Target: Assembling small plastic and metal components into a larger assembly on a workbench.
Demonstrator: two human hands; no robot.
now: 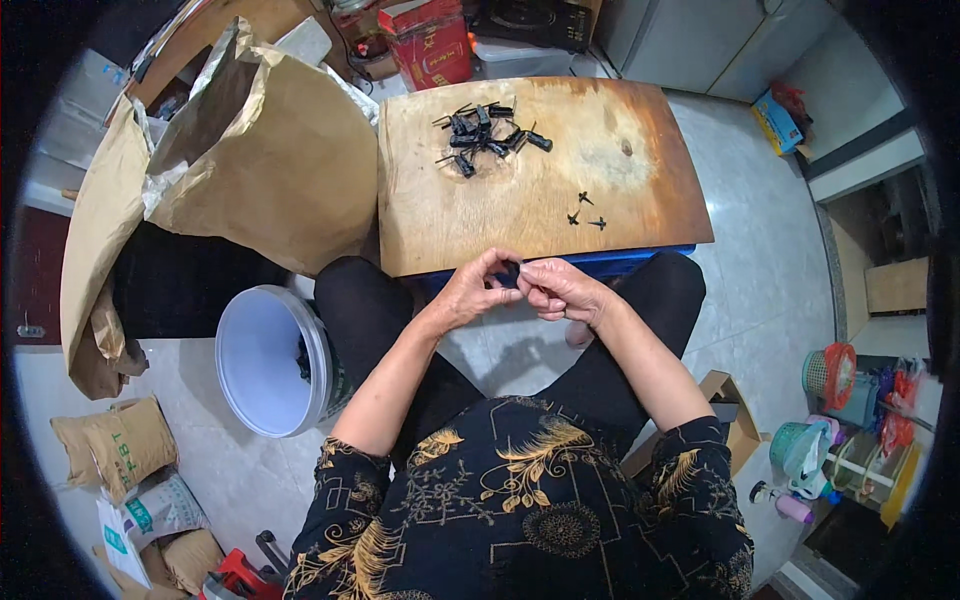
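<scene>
My left hand (pixel 470 294) and right hand (pixel 566 292) pinch a small black piece (pixel 512 270) between them (my fingers hide its shape), seemingly mid-handling, so the next move likely calls for steady fingertips, with black parts (pixel 485 132) heaped beyond my hands.

There is passing room over the bare near-left part of the surface (pixel 440 220) and along its right side, past three small black pieces (pixel 598 223). The heap of black parts (pixel 482 135) bars the far left. A tall brown paper sack (pixel 280 165) walls the left edge; the left knee (pixel 358 292) and right knee (pixel 668 285) flank the near edge, with a gap between them
</scene>
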